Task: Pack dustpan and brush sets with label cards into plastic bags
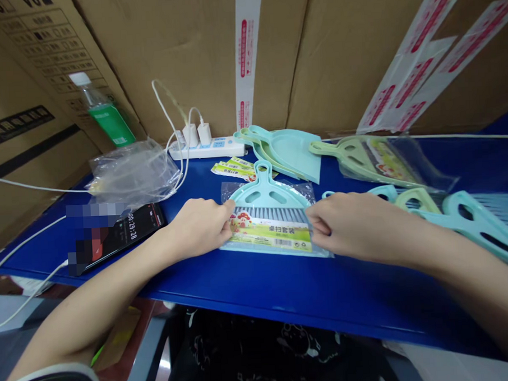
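Note:
A light blue mini dustpan-and-brush set (268, 208) lies in a clear plastic bag with a green paper label (272, 233), in the middle of the blue table (283, 290). My left hand (199, 226) is curled and pinches the bag's left edge. At the bag's right edge, my right hand (348, 223) is closed in a pinch on the plastic.
Stacked blue dustpans (288, 149) and loose labels (231, 168) lie behind the set. A bagged green set (383, 159) and several loose brushes (469, 215) sit right. Left are empty plastic bags (131, 170), a phone (121, 233), a power strip (205, 147), a bottle (103, 113). Cardboard boxes stand behind.

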`<state>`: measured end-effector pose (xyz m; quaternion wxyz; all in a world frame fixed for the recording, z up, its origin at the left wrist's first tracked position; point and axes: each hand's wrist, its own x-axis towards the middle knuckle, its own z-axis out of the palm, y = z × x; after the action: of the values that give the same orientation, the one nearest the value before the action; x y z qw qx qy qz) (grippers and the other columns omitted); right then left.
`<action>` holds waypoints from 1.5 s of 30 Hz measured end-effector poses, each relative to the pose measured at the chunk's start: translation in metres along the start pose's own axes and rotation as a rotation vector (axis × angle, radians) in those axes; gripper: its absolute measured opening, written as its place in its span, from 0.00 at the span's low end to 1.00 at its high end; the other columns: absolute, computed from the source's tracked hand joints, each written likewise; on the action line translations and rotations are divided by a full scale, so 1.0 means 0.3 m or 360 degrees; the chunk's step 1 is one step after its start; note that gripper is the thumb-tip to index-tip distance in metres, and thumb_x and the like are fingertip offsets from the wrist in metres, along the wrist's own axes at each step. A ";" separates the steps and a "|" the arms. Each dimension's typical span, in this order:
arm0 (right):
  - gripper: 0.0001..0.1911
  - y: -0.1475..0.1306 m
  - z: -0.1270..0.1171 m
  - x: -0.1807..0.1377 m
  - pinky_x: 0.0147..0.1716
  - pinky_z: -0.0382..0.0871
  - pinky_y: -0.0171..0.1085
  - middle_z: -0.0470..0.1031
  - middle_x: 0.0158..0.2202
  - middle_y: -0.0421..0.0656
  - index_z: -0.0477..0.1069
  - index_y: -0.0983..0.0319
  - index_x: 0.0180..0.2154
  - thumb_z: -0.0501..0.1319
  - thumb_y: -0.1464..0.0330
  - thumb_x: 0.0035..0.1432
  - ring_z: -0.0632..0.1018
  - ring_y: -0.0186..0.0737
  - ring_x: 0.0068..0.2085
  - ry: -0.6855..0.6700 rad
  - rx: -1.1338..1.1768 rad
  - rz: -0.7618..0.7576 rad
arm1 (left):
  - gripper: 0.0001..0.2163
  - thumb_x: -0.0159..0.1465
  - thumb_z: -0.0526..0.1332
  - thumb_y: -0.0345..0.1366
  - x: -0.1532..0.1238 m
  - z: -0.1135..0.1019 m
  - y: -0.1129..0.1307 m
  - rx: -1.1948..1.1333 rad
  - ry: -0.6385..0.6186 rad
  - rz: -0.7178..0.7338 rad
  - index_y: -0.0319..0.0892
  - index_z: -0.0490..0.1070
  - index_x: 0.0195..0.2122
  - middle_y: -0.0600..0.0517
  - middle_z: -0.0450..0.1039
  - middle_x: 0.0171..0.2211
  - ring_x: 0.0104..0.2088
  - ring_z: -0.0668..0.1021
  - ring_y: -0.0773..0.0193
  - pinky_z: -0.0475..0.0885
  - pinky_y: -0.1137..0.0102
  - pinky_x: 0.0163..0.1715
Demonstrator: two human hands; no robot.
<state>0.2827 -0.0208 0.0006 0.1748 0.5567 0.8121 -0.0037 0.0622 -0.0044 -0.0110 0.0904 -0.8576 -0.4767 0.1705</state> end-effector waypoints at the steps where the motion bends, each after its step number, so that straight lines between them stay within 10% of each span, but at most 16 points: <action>1: 0.11 -0.006 0.000 0.002 0.22 0.48 0.36 0.69 0.22 0.42 0.59 0.59 0.20 0.53 0.74 0.52 0.70 0.38 0.25 0.0000 -0.0024 0.0003 | 0.11 0.64 0.50 0.35 0.000 0.000 -0.001 -0.0003 -0.0002 -0.0001 0.39 0.70 0.39 0.49 0.75 0.24 0.25 0.78 0.57 0.59 0.68 0.23; 30: 0.15 -0.026 0.038 0.001 0.21 0.45 0.39 0.80 0.35 0.52 0.69 0.66 0.44 0.49 0.77 0.58 0.79 0.50 0.33 0.0035 -0.0205 -0.0095 | 0.08 0.62 0.52 0.32 0.001 -0.007 -0.001 -0.0082 -0.0017 0.0030 0.41 0.71 0.34 0.51 0.74 0.24 0.24 0.76 0.60 0.58 0.69 0.23; 45: 0.11 -0.015 0.015 0.002 0.20 0.44 0.38 0.78 0.29 0.46 0.70 0.63 0.38 0.49 0.74 0.59 0.75 0.41 0.25 0.0183 -0.0246 -0.0186 | 0.07 0.66 0.52 0.32 -0.014 -0.010 -0.006 -0.0002 0.0228 0.0098 0.39 0.69 0.37 0.49 0.74 0.30 0.31 0.78 0.59 0.66 0.69 0.27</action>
<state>0.2796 -0.0228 -0.0047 0.1696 0.4925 0.8498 0.0807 0.0598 -0.0068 -0.0067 0.1184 -0.8820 -0.4425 0.1111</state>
